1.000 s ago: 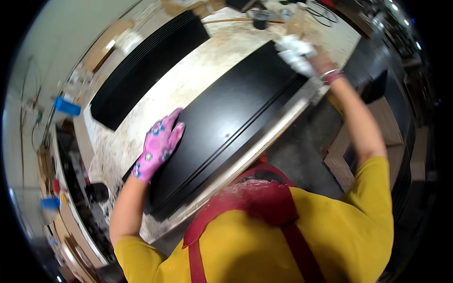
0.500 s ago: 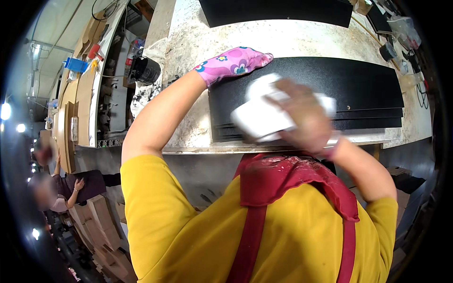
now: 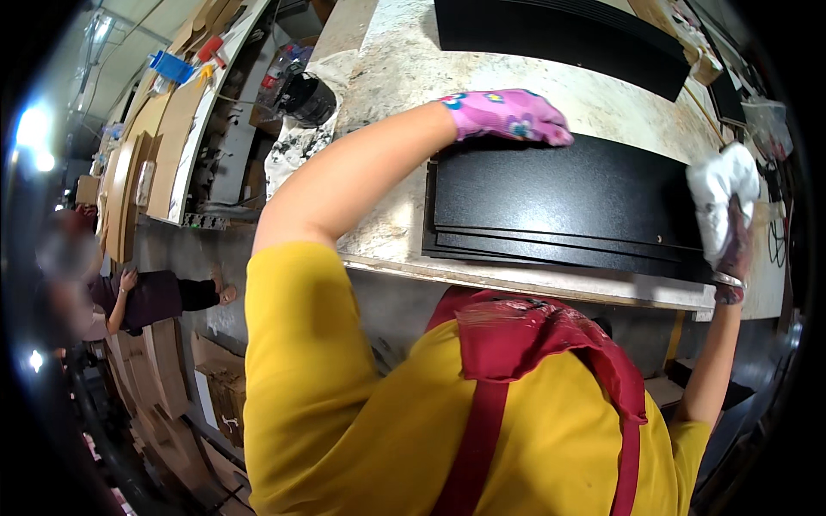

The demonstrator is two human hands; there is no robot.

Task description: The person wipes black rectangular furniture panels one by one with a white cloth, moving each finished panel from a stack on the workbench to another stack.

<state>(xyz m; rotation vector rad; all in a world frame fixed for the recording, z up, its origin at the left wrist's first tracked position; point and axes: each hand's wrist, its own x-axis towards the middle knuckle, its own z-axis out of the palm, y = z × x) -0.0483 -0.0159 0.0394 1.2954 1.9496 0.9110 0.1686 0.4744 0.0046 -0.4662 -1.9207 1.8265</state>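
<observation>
A stack of black panels (image 3: 559, 193) lies near the front edge of the worktable, its layers slightly offset along the near side. My left hand (image 3: 508, 116), in a pink flowered glove, is closed at the far edge of the top panel, steadying it; part of the fingers is hidden. At the stack's right end, my right hand (image 3: 736, 245), darkly stained, grips a crumpled white cloth (image 3: 721, 193). The cloth covers the panel's right corner, so contact there is hard to see.
More black panels (image 3: 559, 39) lie stacked at the table's far side. A dark container (image 3: 308, 99) stands on a stained cloth to the left. A clear plastic bag (image 3: 766, 125) is at far right. Another person (image 3: 142, 301) is at left near cardboard pieces (image 3: 163, 365).
My right hand has swept the white cloth from the middle of the top panel to its right end. My left hand stays at the far edge. The whole view has shifted.
</observation>
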